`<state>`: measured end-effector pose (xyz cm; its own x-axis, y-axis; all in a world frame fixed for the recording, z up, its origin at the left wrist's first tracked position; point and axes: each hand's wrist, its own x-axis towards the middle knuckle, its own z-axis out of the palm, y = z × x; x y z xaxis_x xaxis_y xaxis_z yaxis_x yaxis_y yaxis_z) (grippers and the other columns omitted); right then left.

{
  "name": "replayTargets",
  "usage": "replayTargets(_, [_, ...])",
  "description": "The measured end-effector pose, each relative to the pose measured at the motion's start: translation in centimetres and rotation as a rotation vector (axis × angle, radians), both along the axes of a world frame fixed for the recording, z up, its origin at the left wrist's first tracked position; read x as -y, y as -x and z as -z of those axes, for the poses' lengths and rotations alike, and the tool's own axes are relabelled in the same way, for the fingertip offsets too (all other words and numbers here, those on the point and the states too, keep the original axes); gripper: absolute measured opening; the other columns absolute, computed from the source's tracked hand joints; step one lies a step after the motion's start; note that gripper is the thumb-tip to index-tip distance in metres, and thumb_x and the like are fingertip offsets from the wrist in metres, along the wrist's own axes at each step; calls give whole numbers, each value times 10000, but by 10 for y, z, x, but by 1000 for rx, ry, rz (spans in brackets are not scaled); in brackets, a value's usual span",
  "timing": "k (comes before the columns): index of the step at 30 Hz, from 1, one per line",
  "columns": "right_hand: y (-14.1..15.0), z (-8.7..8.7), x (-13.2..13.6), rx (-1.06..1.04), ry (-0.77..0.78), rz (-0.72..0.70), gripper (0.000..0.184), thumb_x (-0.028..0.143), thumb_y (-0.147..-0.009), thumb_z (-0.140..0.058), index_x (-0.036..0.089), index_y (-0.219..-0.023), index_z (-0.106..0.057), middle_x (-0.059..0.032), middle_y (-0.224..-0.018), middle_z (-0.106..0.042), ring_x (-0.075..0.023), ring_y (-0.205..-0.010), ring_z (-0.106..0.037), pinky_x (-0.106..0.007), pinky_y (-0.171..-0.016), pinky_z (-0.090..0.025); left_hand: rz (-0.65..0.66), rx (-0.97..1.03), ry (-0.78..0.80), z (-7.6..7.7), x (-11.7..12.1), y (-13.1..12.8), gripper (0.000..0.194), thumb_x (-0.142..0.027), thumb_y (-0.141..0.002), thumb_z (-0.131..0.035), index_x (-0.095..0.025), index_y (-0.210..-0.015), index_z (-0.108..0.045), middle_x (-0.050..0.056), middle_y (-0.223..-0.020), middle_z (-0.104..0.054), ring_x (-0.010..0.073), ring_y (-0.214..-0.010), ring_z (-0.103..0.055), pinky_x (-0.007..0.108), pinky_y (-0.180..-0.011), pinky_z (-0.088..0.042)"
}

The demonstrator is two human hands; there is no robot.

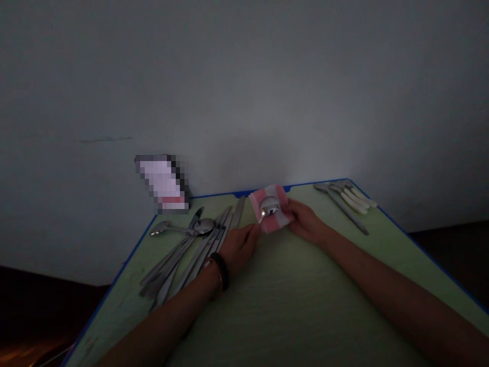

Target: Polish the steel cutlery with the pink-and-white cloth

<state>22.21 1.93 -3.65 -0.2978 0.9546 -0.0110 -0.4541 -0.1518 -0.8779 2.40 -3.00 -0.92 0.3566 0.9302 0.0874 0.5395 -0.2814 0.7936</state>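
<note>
In the head view, my left hand is closed around the handle of a metal spoon, its shiny bowl pointing away from me. Behind that bowl is a folded pink-and-white cloth, gripped at its right edge by my right hand. The spoon's bowl rests against the cloth. Most of the spoon's handle is hidden by my left fingers. Beside and beyond my left hand lies a pile of knives and spoons, partly covered by my left forearm.
At the far right lie a long metal spoon and several white-handled pieces of cutlery. A blurred-out device with a bright screen leans on the wall at the far left. The green table has a blue edge.
</note>
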Motion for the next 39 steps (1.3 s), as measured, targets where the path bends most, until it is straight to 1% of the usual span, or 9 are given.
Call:
replayTargets(9, [-4, -12, 6, -225, 96, 5, 162, 235, -757, -471, 198, -829, -612, 5, -767, -667, -144, -669, -595, -291, -683, -490, 113, -132, 98, -3, 2, 1, 515, -523, -899, -287, -190, -537, -442, -34, -476, -419, 120, -465, -374, 240, -455, -260])
replayTargets(13, [-5, -12, 7, -210, 63, -36, 238, 207, -764, -501, 216, -973, -616, 12, -882, -683, -136, -769, -616, -277, -746, -495, 122, -140, 84, -4, 1, 0, 521, -524, -894, -295, -183, -523, -428, -43, -476, -381, 109, -468, -368, 230, -456, -257])
replayTargets(17, [-4, -7, 5, -179, 65, -1, 204, 206, -750, -530, 216, -934, -618, 12, -836, -684, -133, -703, -615, -264, -669, -516, 111, -130, 73, -4, 0, -1, 494, -490, -895, -306, -180, -542, -459, -35, -488, -420, 116, -486, -399, 228, -471, -277])
replayTargets(20, [-2, -4, 4, -154, 74, 21, 183, 181, -728, -552, 196, -895, -625, -8, -829, -690, -141, -705, -626, -275, -685, -530, 67, -33, 86, -1, 0, 0, 434, -460, -882, -340, -180, -588, -495, -29, -522, -446, 123, -507, -415, 228, -474, -294])
replayTargets(24, [-1, -3, 5, -112, 47, 16, 217, 158, -697, -604, 182, -911, -632, -35, -839, -702, -167, -752, -649, -317, -753, -531, -47, 225, 208, 1, -1, 1, 449, -457, -905, -253, -182, -759, -575, -54, -507, -344, 118, -451, -362, 222, -435, -283])
replayTargets(26, [-1, -3, 5, -120, 39, 0, 230, 162, -697, -620, 184, -926, -634, -40, -863, -704, -168, -776, -654, -320, -779, -526, -70, 239, 185, 1, -2, 1, 440, -463, -906, -270, -182, -813, -594, -61, -508, -328, 112, -444, -351, 217, -432, -278])
replayTargets(30, [-3, -1, 4, -123, 24, -19, 233, 155, -706, -634, 186, -937, -638, -34, -925, -698, -154, -810, -654, -306, -809, -514, -48, 134, 80, -1, -3, 0, 344, -465, -884, -384, -181, -821, -568, -64, -507, -414, 104, -453, -409, 207, -439, -310])
replayTargets(35, [-4, 0, 5, -133, -13, -42, 230, 171, -723, -649, 189, -951, -631, -31, -943, -690, -143, -795, -650, -300, -779, -521, -30, 116, 124, -1, -2, -1, 342, -470, -895, -370, -182, -818, -538, -72, -479, -473, 89, -369, -428, 192, -394, -342])
replayTargets(39, [1, -3, 9, -74, -55, -106, 271, 173, -675, -708, 176, -934, -628, -38, -921, -686, -162, -819, -650, -342, -796, -522, -27, 35, 140, -2, 1, -2, 356, -471, -889, -379, -180, -818, -571, -57, -500, -534, 90, -338, -473, 189, -365, -358])
